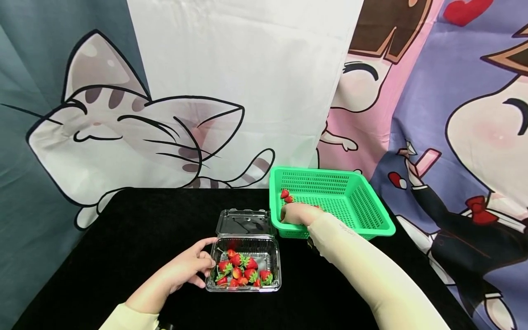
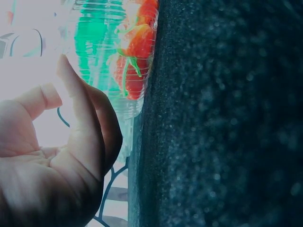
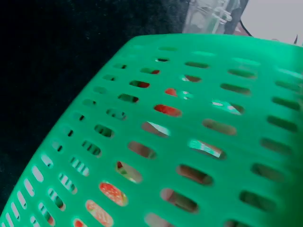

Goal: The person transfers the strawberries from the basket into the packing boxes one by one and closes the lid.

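Several strawberries (image 1: 237, 272) lie in a clear plastic clamshell box (image 1: 275, 266), its lid (image 1: 245, 223) folded back behind it. At the box's left side is my left hand (image 1: 187, 266), with fingertips touching the rim and side wall. The left wrist view shows strawberries (image 2: 137, 42) through the clear wall, beyond the hand (image 2: 71, 137). My right hand (image 1: 301, 214) reaches over the near wall of a green plastic basket (image 1: 379, 215), fingers down inside. More strawberries (image 1: 285, 194) lie in there. The right wrist view shows mostly the slotted basket wall (image 3: 156, 137), which hides what the fingers do.
Box and basket stand side by side on a black cloth-covered table (image 1: 136, 238), the lid close to the basket's left wall. Behind them hangs a cartoon-printed curtain (image 1: 247, 59), which also runs along the right side.
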`<state>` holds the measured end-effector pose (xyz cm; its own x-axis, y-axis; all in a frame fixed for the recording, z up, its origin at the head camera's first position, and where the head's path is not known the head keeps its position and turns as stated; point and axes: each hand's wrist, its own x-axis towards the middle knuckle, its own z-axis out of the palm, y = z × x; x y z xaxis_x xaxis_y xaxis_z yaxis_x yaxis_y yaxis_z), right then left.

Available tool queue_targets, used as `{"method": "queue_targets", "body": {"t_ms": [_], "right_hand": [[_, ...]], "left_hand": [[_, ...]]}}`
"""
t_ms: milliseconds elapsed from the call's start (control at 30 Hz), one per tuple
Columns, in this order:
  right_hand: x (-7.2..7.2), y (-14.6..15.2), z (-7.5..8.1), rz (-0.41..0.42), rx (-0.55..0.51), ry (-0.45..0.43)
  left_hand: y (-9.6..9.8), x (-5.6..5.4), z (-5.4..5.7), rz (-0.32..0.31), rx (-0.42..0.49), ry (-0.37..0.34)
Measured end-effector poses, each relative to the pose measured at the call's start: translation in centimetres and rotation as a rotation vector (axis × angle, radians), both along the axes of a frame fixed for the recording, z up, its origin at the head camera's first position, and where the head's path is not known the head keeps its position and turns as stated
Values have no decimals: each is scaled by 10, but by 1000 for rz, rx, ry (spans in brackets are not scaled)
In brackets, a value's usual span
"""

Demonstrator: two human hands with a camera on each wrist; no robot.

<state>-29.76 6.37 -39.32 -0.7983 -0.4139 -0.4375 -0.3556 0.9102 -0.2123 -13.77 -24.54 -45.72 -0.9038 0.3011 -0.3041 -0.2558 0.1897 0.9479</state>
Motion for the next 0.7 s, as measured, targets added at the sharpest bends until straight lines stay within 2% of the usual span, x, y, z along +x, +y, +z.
{"method": "queue_targets", "body": {"t_ms": [233, 600, 700], "right_hand": [[-3, 0, -6, 45, 5, 1], [-3, 2, -3, 45, -19, 9], [-3, 4, 0, 22, -44, 15]], "left_hand": [[1, 0, 0, -1, 3, -2], [1, 0, 1, 1, 2, 7], [1, 1, 2, 2, 1, 6]]}}
